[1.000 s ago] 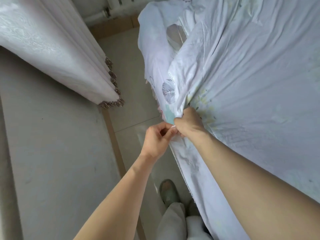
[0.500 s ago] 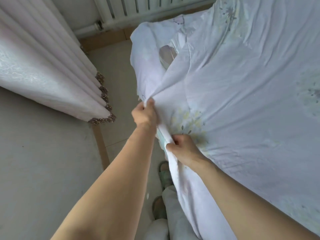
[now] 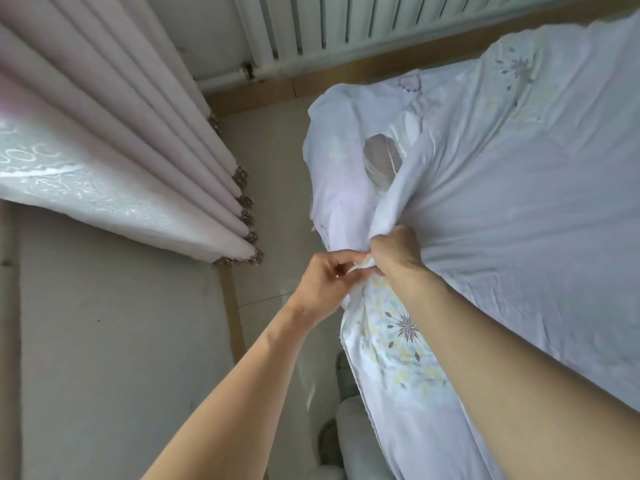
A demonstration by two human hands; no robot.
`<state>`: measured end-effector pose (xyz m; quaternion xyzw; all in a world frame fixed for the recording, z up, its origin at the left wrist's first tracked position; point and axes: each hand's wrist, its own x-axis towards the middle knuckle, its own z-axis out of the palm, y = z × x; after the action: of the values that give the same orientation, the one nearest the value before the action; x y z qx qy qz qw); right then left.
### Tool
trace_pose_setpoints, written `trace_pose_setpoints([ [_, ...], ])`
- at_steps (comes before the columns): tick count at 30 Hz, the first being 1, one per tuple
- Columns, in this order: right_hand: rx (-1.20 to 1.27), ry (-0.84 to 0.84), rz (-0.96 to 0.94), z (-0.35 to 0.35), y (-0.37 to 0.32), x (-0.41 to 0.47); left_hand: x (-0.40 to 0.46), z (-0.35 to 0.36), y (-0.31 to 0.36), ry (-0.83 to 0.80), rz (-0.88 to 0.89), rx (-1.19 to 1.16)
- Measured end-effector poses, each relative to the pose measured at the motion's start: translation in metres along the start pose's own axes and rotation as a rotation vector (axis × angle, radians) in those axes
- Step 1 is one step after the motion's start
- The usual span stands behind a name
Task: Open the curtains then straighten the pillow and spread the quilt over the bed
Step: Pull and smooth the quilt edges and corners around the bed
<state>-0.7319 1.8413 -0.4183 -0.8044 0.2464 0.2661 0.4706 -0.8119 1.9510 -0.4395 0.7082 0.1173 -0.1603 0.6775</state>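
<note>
Hands: two, a bare left hand (image 3: pixel 323 284) and a bare right hand (image 3: pixel 398 249), meeting at centre frame, each on a bare forearm rising from the bottom edge.
Quilts: one white cotton quilt with a pale floral print (image 3: pixel 502 209), filling the right half of the frame.
Curtains: one pale pink pleated curtain with a beaded brown hem (image 3: pixel 114 157), upper left; about six rounded folds can be counted.
Radiators: one white ribbed metal radiator (image 3: pixel 381 19), along the top edge.
Pipes: one white pipe (image 3: pixel 221 77) under the radiator, top centre.
Shoes: two grey-green slippers (image 3: pixel 341 370), lower centre, both partly hidden.
</note>
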Motion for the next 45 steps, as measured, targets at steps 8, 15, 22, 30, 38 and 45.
trace_pose_setpoints([
  [8, 0.394, -0.047, 0.134, -0.015, 0.017, -0.004, 0.045, 0.024, 0.026, 0.094, -0.673, -0.229],
  [15, 0.322, -0.105, 0.073, -0.028, 0.014, 0.000, 0.095, 0.042, 0.050, -0.069, -0.761, -0.404],
  [22, 0.264, -0.145, 0.085, -0.012, 0.012, 0.009, 0.115, 0.028, 0.045, -0.057, -0.754, -0.427],
  [30, -0.064, -0.187, -0.100, 0.018, 0.008, 0.020, 0.132, -0.025, 0.066, 0.706, -0.327, -0.798],
  [38, 0.246, -0.096, -0.281, 0.016, -0.048, 0.042, 0.152, -0.050, 0.093, 0.667, -0.202, -0.489],
  [45, -0.043, 0.424, -0.722, -0.004, -0.126, 0.084, 0.151, -0.040, 0.093, 0.114, 0.039, -0.051],
])
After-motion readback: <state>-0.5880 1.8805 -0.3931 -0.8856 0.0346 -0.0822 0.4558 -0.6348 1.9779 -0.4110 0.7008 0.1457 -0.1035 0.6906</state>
